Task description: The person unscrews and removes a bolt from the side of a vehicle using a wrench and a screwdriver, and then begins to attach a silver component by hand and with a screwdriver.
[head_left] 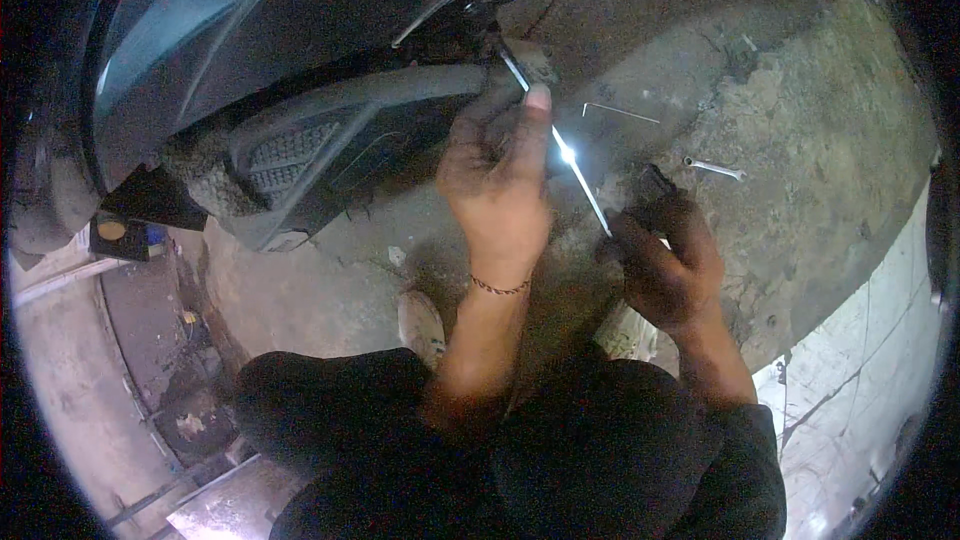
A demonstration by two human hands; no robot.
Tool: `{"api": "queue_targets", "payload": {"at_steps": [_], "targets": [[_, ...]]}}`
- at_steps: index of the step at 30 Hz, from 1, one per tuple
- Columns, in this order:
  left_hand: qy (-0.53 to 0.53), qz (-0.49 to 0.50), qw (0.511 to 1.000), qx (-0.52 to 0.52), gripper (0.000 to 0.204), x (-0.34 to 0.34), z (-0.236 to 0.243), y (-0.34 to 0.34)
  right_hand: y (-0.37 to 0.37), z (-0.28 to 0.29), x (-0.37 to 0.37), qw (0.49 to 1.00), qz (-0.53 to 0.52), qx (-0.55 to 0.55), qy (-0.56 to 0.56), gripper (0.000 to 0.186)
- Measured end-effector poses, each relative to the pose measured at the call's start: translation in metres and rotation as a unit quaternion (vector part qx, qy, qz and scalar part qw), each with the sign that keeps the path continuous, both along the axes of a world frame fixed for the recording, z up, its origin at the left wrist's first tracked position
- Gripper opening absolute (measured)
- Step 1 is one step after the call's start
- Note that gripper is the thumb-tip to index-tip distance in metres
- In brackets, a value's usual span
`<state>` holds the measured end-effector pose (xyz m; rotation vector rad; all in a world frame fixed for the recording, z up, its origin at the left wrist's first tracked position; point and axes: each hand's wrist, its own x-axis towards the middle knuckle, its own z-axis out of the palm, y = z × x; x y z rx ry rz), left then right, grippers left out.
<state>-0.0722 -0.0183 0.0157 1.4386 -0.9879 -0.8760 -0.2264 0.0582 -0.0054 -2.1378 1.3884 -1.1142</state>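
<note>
My left hand is closed on the upper part of a long shiny metal rod, with its thumb along it. The rod slants from the dark underside of a vehicle down to my right hand, whose curled fingers hold its lower end. A dark shape, too dim to make out, shows just beyond the right fingers. A thin L-shaped hex key lies on the concrete above and right of my left hand, and a small spanner lies farther right.
A dusty frame with a ribbed footboard runs along the vehicle's left lower side. A dark box-like object is at the far left. Pale tiled floor borders the rough concrete at the lower right. My dark-clothed knees fill the lower middle.
</note>
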Motion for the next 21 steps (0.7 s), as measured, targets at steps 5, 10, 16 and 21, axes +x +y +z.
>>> {"api": "queue_targets", "payload": {"at_steps": [5,10,16,21], "targets": [[-0.093,0.011,0.993,-0.07,0.026,-0.003,-0.006,0.003,0.005,-0.006,-0.002,0.998,-0.024,0.032,-0.042,0.03],[0.048,-0.007,0.999,-0.007,0.023,0.001,-0.007,0.0,0.0,0.01,0.002,0.999,-0.028,-0.02,0.012,0.034],[0.328,-0.01,0.942,0.071,0.02,0.0,0.011,-0.001,0.001,0.032,-0.005,0.998,-0.001,0.058,0.02,0.024],[0.406,0.011,0.909,0.097,0.02,0.001,0.002,-0.003,0.004,0.043,-0.007,0.985,0.061,0.009,0.158,0.028]]}}
